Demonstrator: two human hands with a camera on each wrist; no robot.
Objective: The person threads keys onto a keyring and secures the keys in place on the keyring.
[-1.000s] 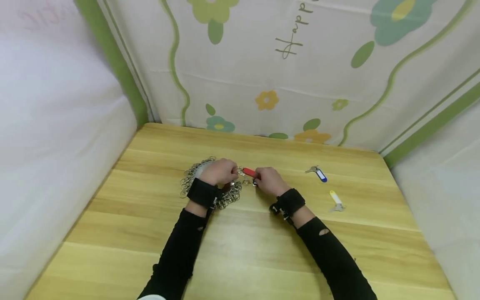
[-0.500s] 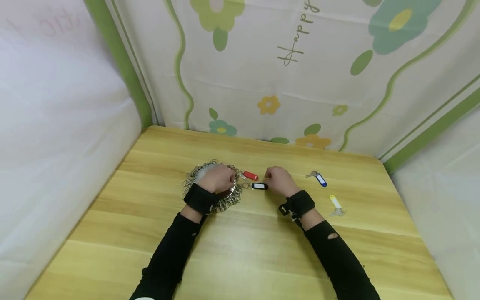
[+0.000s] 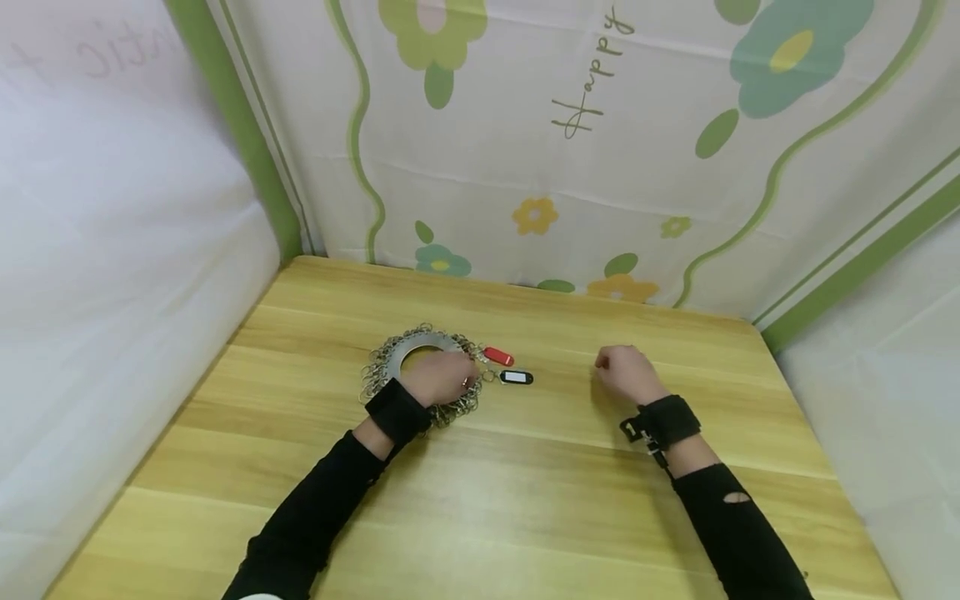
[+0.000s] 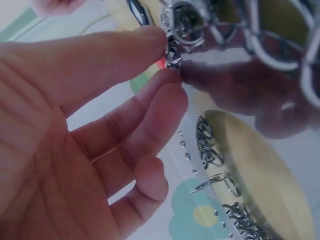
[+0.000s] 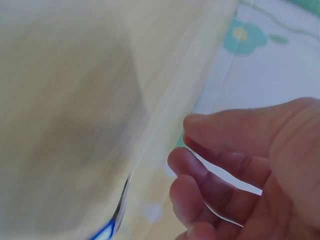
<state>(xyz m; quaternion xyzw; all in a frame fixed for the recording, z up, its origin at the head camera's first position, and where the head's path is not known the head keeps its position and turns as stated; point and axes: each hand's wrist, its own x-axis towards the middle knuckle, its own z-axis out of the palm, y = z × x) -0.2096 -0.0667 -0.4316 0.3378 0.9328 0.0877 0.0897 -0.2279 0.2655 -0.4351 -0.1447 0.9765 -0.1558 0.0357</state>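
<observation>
A flat silver metal ring, hung all round with small split rings, lies on the left half of the table. My left hand reaches over it and pinches its right edge between thumb and index finger, beside a small ring. From that edge a red key tag and a black key tag stick out to the right. My right hand hovers well to the right, fingers loosely curled around nothing. Below its fingertips in the right wrist view lies a key with a blue tag; in the head view the hand hides it.
The wooden table meets a white cloth wall with printed flowers at the back. More white cloth stands along the left side, and another sheet on the right. The yellow-tagged key seen earlier is hidden behind the right arm.
My right hand has let go of the tags and moved right, over where the blue-tagged key lay. The red and black tags now lie free. My left hand stays at the ring.
</observation>
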